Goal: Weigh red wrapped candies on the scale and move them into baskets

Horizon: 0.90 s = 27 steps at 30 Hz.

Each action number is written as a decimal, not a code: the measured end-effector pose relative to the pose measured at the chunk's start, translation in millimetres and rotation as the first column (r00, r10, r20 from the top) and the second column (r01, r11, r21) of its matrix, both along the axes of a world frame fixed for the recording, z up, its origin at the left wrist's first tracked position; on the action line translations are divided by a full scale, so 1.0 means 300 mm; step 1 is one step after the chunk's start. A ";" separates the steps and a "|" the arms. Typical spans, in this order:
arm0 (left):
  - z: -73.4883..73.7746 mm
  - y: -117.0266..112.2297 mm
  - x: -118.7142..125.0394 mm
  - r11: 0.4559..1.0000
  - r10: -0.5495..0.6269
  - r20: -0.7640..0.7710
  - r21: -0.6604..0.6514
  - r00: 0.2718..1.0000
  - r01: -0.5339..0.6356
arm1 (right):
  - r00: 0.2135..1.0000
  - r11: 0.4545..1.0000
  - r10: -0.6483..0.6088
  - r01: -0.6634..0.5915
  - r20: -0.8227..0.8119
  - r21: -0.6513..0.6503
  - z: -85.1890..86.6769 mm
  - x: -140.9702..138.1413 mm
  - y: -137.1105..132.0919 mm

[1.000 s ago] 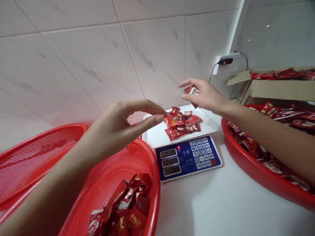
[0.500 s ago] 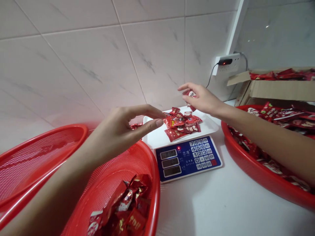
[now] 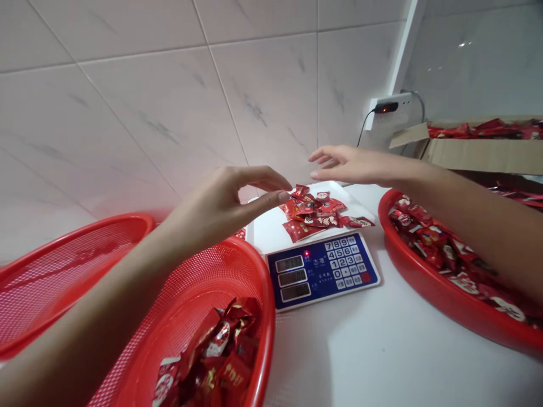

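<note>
Several red-wrapped candies [image 3: 311, 212] lie heaped on the white tray [image 3: 267, 232] of a digital scale [image 3: 324, 271]. Its blue panel has number keys, three small displays and a lit red light. My left hand [image 3: 246, 195] hovers at the tray's left side, thumb and fingers apart, fingertips near the heap and holding nothing. Above the tray's back right, my right hand [image 3: 343, 164] is raised with its fingers stretched out and nothing visible in them. One candy [image 3: 357, 221] rests at the tray's front right edge.
A red basket [image 3: 267, 316] with wrapped candies stands front left, another red basket [image 3: 139, 226] behind it. At right is a red basket [image 3: 407, 282] full of candies, with a cardboard box [image 3: 479, 155] of more behind. A cable runs to the wall socket [image 3: 392, 110].
The candy in my right hand has been let go, and one more candy lies at the tray's right. My left hand has risen slightly and shifted right.
</note>
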<state>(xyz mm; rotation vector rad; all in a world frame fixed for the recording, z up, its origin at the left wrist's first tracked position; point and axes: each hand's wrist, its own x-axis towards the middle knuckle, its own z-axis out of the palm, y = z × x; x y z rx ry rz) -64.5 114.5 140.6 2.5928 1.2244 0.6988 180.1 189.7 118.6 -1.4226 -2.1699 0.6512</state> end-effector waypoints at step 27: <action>-0.297 0.540 0.115 0.845 -0.221 -0.308 -0.533 0.925 0.024 | 0.884 0.975 0.185 -0.110 0.430 -0.193 -0.231 0.087 0.117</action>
